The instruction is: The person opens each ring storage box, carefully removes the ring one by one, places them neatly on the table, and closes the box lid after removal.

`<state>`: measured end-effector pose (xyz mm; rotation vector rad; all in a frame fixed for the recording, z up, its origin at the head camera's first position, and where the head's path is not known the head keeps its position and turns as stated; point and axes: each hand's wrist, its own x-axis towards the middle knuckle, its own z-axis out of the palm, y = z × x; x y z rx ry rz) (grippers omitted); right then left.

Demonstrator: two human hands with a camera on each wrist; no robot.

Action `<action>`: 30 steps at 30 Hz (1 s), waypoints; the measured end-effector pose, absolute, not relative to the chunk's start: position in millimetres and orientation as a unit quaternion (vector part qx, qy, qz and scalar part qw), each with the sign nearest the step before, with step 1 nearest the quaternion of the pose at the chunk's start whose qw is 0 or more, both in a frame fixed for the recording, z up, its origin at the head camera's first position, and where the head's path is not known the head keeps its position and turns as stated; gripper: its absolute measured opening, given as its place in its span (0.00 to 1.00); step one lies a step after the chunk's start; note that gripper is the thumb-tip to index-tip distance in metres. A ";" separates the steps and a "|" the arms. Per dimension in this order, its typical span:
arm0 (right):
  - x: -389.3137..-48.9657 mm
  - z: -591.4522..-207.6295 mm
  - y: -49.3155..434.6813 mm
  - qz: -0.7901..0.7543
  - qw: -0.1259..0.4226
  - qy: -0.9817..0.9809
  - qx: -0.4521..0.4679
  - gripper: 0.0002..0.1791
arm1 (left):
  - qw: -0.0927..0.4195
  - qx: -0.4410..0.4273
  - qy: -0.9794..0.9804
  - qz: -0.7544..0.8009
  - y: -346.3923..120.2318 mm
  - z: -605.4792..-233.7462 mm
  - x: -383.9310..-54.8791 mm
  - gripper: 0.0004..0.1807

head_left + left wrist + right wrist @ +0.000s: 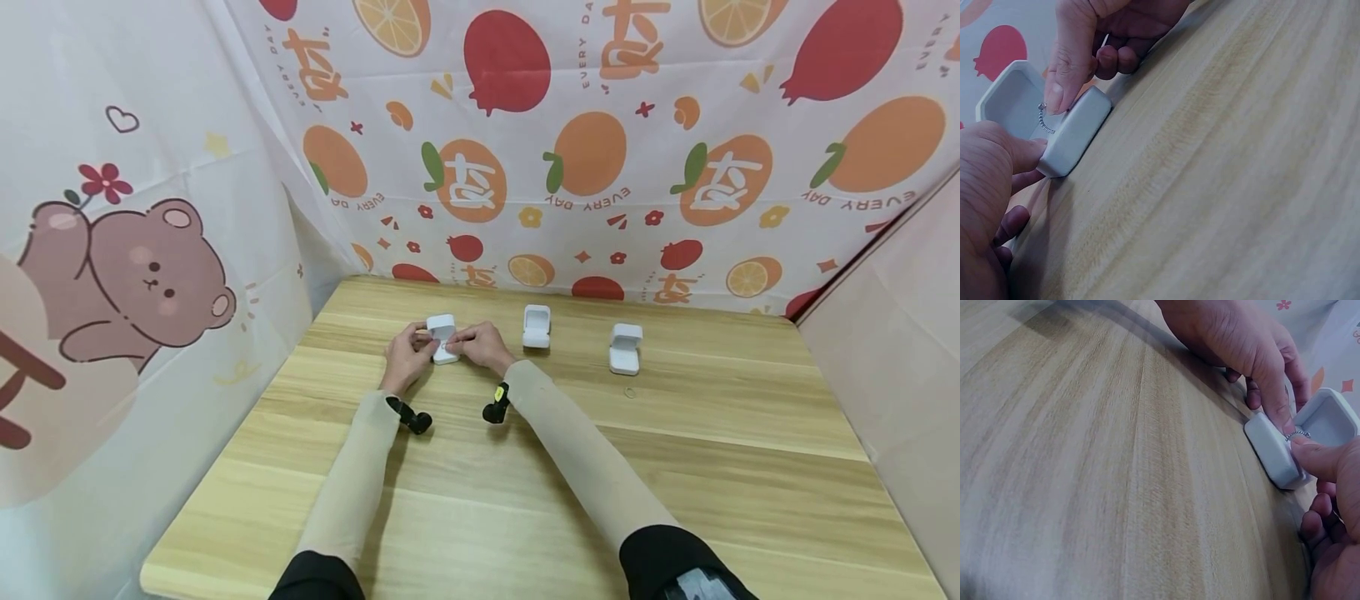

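A small white ring box (446,352) stands with its lid up between both hands, towards the left of the table. A thin beaded silver ring (1042,119) sits upright in its base. The left hand (406,358) grips the box's left side, its thumb over the base rim beside the ring. From the other side the right hand (486,346) holds the box, its thumb (1316,456) pressed against the ring and the rim. Its other fingers curl outside the box, partly hidden.
Two more white ring boxes stand with lids up to the right: one box (536,337) near the middle, another box (624,360) further right. A loose ring (630,392) lies in front of the latter. Printed cloth (570,200) hangs behind the wooden table (465,517).
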<state>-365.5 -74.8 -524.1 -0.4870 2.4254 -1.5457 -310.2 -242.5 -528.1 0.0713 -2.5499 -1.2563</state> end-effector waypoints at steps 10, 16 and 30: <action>-363.9 -524.7 -73.9 -0.537 0.111 0.819 -0.166 0.04 | 0.148 0.028 -0.887 -0.436 -242.2 -529.2 -310.5 0.20; -366.1 -525.8 -73.6 -0.535 0.109 0.821 -0.166 0.03 | 0.150 0.027 -0.889 -0.433 -242.7 -529.7 -311.9 0.21; -363.8 -517.9 -72.5 -0.547 0.121 0.814 -0.153 0.05 | 0.149 0.028 -0.890 -0.430 -242.4 -528.8 -310.9 0.21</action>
